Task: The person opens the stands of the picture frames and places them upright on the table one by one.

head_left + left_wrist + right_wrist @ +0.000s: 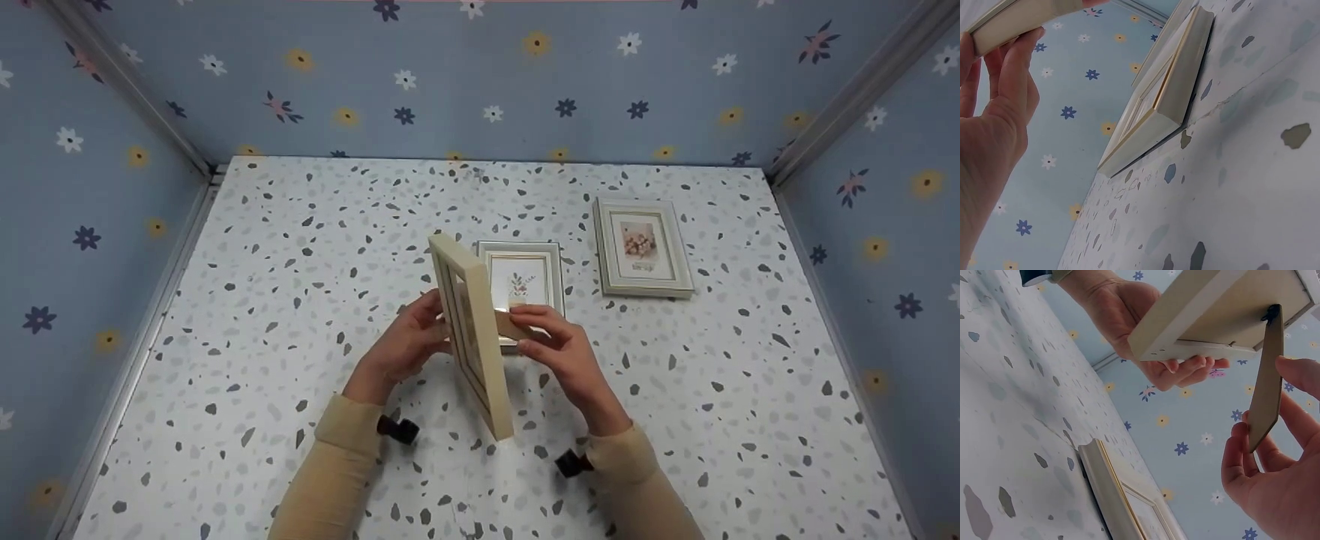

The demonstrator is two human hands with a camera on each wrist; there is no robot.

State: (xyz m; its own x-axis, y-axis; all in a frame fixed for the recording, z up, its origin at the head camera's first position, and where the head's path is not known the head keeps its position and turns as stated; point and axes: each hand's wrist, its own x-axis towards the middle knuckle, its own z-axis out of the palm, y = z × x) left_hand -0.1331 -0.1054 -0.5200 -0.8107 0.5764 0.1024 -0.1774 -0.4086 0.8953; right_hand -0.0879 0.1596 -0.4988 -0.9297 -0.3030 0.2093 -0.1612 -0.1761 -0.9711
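Note:
A cream picture frame (491, 360) is held up on its edge above the table, seen nearly side-on in the head view. My left hand (405, 337) grips it by its side, the fingers partly hidden behind the frame. On its back, a flat brown stand leg (1268, 382) swings out from a dark hinge near the backing board. Between thumb and fingers, my right hand (562, 349) pinches this leg. Beneath the hands lies a white frame with a flower print (519, 281), partly covered by the held frame and right hand.
A second white frame with a pink flower picture (645, 247) lies farther right on the speckled table (300, 247). Blue flowered walls (480, 75) enclose the back and both sides. A small black device (401, 430) sits at the left wrist, another (574, 463) at the right.

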